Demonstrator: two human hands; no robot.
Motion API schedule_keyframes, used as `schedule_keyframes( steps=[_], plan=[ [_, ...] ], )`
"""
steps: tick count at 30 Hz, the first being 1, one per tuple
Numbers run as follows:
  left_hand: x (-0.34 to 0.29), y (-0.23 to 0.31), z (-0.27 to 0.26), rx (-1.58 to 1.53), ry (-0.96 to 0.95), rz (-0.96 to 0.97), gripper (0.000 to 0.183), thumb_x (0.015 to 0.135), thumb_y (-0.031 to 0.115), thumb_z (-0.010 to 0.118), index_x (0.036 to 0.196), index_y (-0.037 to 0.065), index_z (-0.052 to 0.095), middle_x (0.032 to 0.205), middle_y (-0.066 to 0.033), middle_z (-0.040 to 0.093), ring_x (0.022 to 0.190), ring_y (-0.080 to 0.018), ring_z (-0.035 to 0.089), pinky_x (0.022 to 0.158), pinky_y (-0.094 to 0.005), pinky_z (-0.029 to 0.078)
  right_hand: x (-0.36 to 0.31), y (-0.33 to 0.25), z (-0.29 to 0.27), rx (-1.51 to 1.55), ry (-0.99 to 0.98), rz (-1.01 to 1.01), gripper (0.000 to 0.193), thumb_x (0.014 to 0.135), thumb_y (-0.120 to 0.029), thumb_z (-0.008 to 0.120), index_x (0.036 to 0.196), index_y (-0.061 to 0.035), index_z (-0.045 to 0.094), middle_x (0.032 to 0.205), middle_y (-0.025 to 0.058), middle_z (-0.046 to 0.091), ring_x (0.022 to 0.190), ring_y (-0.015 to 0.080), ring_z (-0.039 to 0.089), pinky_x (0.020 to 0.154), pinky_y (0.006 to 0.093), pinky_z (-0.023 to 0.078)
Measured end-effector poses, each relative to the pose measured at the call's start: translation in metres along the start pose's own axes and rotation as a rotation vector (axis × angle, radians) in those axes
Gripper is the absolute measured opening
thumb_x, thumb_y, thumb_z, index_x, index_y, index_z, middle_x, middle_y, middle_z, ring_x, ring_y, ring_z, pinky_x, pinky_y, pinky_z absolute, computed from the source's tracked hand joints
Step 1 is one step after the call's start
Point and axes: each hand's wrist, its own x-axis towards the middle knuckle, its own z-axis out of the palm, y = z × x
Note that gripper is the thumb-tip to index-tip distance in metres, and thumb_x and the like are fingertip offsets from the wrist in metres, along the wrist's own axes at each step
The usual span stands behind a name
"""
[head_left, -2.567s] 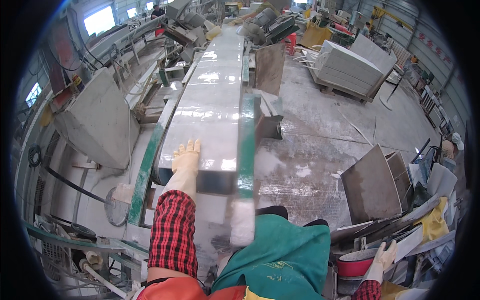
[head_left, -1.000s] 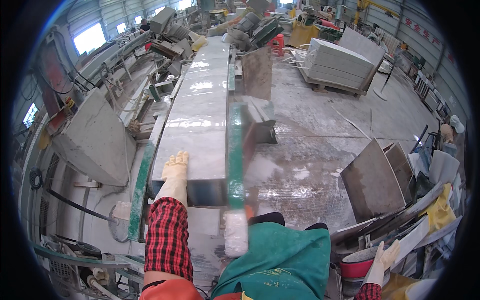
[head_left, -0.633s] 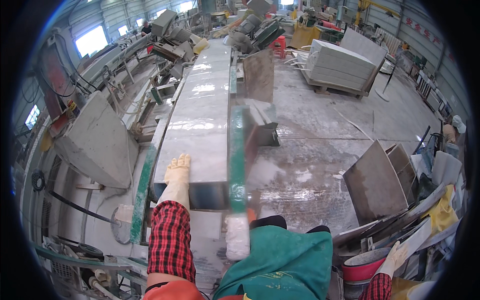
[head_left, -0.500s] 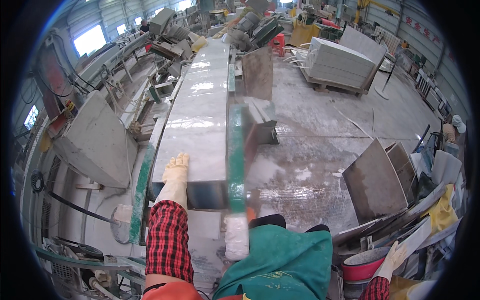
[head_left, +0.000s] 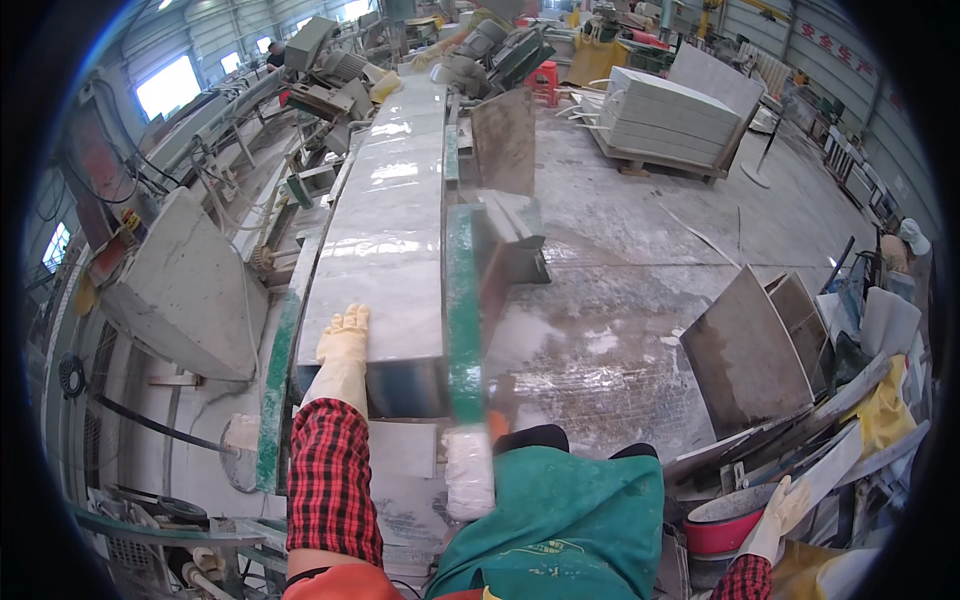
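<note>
Between green rails (head_left: pixel 463 310), on the near end of the white surface (head_left: pixel 385 255), the left hand (head_left: pixel 343 335) was laid flat, fingers extended, nothing gripped. By the pale strip (head_left: pixel 832 465), the right hand (head_left: pixel 788 508) was held part-spread; grip couldn't be told. Light, rail-clear contact was judged best.

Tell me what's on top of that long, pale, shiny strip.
The gloved left hand lies on the near end of the strip; the patch beneath that hand is hidden. Bright reflections show farther along.
</note>
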Motion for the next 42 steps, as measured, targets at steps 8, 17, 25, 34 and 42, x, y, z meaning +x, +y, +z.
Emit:
schedule_keyframes(
  steps=[8, 17, 25, 34, 42],
  plan=[
    [-0.007, 0.002, -0.010, 0.022, -0.028, -0.002, 0.067, 0.096, 0.004, 0.035, 0.155, 0.024, 0.010, 0.162, 0.0024, 0.008, 0.147, -0.0225, 0.021, 0.117, -0.0358, 0.025, -0.009, -0.005, 0.001, -0.002, 0.040, -0.007, 0.055, 0.094, -0.040, 0.053, 0.131, 0.0008, 0.051, 0.133, 0.0226, 0.053, 0.124, 0.0373, 0.047, 0.107, 0.0448, 0.034],
    [-0.009, 0.013, -0.040, -0.012, -0.196, -0.056, 0.063, 0.098, 0.015, 0.030, 0.155, 0.026, 0.006, 0.162, 0.0045, 0.006, 0.148, -0.0188, 0.017, 0.119, -0.0363, 0.022, -0.019, -0.006, 0.001, -0.044, 0.068, -0.002, 0.054, 0.094, -0.039, 0.052, 0.131, -0.0001, 0.053, 0.132, 0.0208, 0.054, 0.125, 0.0358, 0.047, 0.107, 0.0453, 0.034],
    [-0.025, 0.029, -0.057, -0.314, -0.187, -0.245, 0.057, 0.099, 0.018, 0.016, 0.155, 0.027, 0.011, 0.161, 0.0055, 0.011, 0.147, -0.0141, 0.016, 0.120, -0.0328, 0.017, -0.028, -0.015, -0.006, -0.019, 0.130, -0.040, 0.052, 0.092, -0.035, 0.056, 0.130, 0.0007, 0.053, 0.131, 0.0215, 0.055, 0.122, 0.0372, 0.049, 0.106, 0.0465, 0.035],
    [0.023, 0.008, -0.004, -0.135, -0.068, -0.153, 0.059, 0.099, 0.013, 0.025, 0.154, 0.029, 0.009, 0.162, 0.0045, 0.009, 0.146, -0.0162, 0.021, 0.117, -0.0330, 0.025, -0.037, -0.031, -0.015, -0.005, 0.132, -0.039, 0.053, 0.091, -0.035, 0.057, 0.131, -0.0002, 0.053, 0.134, 0.0216, 0.053, 0.125, 0.0374, 0.047, 0.108, 0.0458, 0.033],
    [-0.010, 0.009, -0.030, -0.188, -0.043, -0.119, 0.092, 0.079, 0.005, 0.069, 0.153, 0.027, 0.018, 0.161, -0.0090, 0.014, 0.145, -0.0280, 0.025, 0.109, -0.0425, 0.040, -0.002, -0.012, -0.040, 0.033, -0.360, 0.144, 0.076, 0.081, -0.050, 0.067, 0.137, -0.0030, 0.048, 0.138, 0.0205, 0.050, 0.129, 0.0369, 0.045, 0.108, 0.0460, 0.034]
  ],
)
